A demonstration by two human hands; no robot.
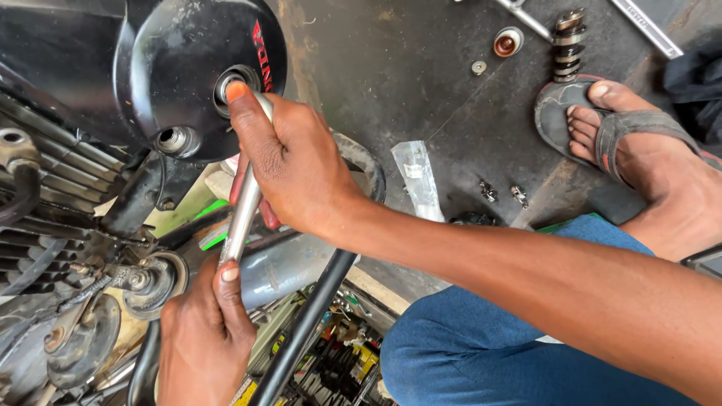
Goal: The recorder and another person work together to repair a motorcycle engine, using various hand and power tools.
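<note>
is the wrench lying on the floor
No, both hands grip the ratchet wrench, its head set in the round engine cover.

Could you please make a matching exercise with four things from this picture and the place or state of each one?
Things:
1. right hand
2. left hand
3. clear plastic bag
4. black engine cover

Places or states:
A. lies flat on the dark floor
B. grips the lower end of the metal wrench handle
C. has a round hole with the tool's head in it
D. holds the tool's upper end at the hole

Pairs: 1-D, 2-B, 3-A, 4-C
</note>
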